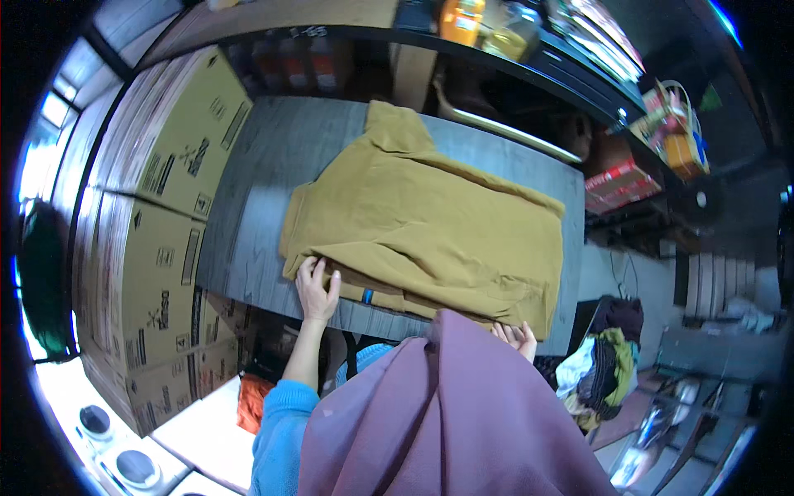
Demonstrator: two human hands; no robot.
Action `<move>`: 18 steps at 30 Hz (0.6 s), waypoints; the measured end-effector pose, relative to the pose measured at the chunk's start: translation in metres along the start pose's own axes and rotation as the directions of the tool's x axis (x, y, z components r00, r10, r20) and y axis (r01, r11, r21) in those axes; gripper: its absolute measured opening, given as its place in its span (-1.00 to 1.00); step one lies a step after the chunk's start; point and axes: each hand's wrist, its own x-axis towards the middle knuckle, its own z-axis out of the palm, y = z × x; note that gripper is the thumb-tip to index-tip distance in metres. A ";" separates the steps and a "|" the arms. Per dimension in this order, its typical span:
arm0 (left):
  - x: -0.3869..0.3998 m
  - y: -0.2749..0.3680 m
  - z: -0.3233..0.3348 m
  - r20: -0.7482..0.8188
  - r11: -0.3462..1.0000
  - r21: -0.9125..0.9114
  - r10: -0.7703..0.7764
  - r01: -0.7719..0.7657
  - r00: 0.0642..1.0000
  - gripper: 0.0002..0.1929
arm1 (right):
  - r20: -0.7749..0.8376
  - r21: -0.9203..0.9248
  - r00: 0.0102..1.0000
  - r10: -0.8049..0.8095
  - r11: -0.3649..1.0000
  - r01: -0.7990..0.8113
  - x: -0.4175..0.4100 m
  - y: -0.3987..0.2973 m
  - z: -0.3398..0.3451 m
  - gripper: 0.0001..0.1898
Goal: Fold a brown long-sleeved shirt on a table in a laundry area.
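Note:
A mustard-coloured long-sleeved garment (403,211) lies spread on a grey wood-grain table (248,242), creased along its near side. At its near left corner, my left hand (318,288) has bent fingers on the fabric, some fingertips hidden by the fold. My right hand (516,338) touches the near edge towards the right end, partly covered by the purple cloth I wear. Between the hands, a small blue tag (367,296) shows on the garment. Whether either hand pinches the fabric is unclear.
Stacked cardboard boxes (164,285) stand against the table's left side. Behind the table runs a shelf (347,31) with bottles (462,22) and papers. A red and white box (622,186) is at the back right. A pile of clothes (602,366) lies at the lower right.

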 end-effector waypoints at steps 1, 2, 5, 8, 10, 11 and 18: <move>0.001 0.003 0.006 -0.017 0.970 -0.201 -0.145 0.139 0.989 -0.60 | -0.053 0.043 0.997 -0.047 0.998 0.050 -0.005 0.009 -0.009 -0.37; 0.005 0.005 0.012 -0.026 0.872 -0.372 -0.353 0.319 0.935 -0.60 | -0.098 0.010 0.990 -0.100 0.995 0.102 -0.002 0.011 -0.012 -0.32; 0.025 0.007 0.021 -0.002 0.695 -0.471 -0.617 0.543 0.787 -0.56 | -0.190 -0.126 0.954 -0.232 0.969 0.211 0.017 0.002 -0.005 -0.41; 0.028 -0.013 0.016 0.236 0.504 -0.568 -0.658 0.651 0.715 -0.79 | -0.232 -0.396 0.819 -0.524 0.820 0.413 0.012 -0.009 0.028 -0.73; 0.030 -0.006 0.010 0.300 0.337 -0.705 -0.656 0.624 0.693 -0.85 | -0.085 -0.319 0.723 -0.686 0.706 0.632 -0.007 -0.018 0.044 -0.77; 0.029 -0.001 0.005 0.362 0.144 -0.806 -0.647 0.574 0.671 -0.89 | -0.059 -0.262 0.691 -0.720 0.679 0.685 -0.010 -0.026 0.043 -0.77; -0.012 0.001 0.002 0.402 0.078 -0.798 -0.670 0.597 0.624 -0.88 | 0.091 -0.890 0.233 -0.968 0.026 0.455 0.028 -0.036 0.024 -0.57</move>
